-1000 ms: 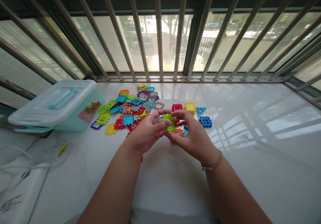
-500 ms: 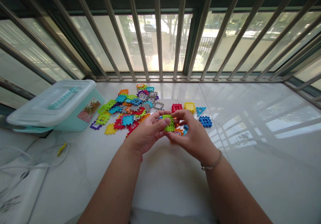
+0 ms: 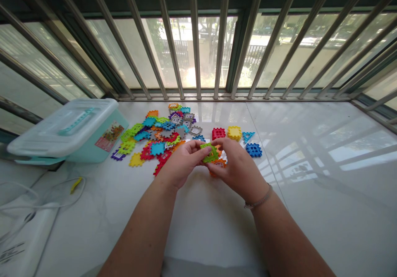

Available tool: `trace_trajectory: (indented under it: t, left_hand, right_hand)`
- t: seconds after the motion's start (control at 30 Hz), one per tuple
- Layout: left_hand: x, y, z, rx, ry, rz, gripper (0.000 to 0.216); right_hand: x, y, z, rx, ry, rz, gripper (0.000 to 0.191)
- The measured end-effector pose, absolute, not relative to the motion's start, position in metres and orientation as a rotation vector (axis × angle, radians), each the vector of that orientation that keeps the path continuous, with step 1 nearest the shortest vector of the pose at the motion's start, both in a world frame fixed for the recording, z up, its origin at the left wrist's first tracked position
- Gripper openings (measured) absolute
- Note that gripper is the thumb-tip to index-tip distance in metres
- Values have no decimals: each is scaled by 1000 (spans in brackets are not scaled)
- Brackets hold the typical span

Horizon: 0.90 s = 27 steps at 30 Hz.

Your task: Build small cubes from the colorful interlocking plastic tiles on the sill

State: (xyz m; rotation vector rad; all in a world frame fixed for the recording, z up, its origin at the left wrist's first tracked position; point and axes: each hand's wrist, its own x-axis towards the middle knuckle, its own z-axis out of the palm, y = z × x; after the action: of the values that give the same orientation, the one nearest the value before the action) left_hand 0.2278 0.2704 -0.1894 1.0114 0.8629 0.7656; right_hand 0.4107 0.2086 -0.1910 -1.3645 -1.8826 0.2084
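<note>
The left hand (image 3: 181, 161) and right hand (image 3: 238, 170) both pinch a lime-green waffle block (image 3: 210, 153) above the marble sill (image 3: 204, 231), perhaps touching an orange block (image 3: 218, 164) behind the fingers. Beyond lie scattered colourful blocks (image 3: 158, 148), a lidded teal storage box (image 3: 104, 146) and window bars (image 3: 194, 41).

I'm pinching a lime-green plastic waffle block (image 3: 209, 153) between my left hand (image 3: 181, 161) and right hand (image 3: 238, 170). It's tilted, showing its square grid of holes and notched edges, with an orange notched piece (image 3: 218, 163) just beside it.
</note>
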Motion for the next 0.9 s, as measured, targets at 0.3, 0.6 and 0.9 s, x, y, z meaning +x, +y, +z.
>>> trace_trajectory:
  t: [0.3,0.6,0.9]
  left_hand:
    - [230,271,-187,1037,921,782,40]
    - [231,271,-189,1038,939,776,38]
    - [232,270,-189,1026,949,768,39]
  right_hand:
    - [409,208,-189,-1364,-1893,203,43]
    - [408,209,-191,-1365,-1905,195,41]
    - [408,209,-191,-1364,-1911,215,42]
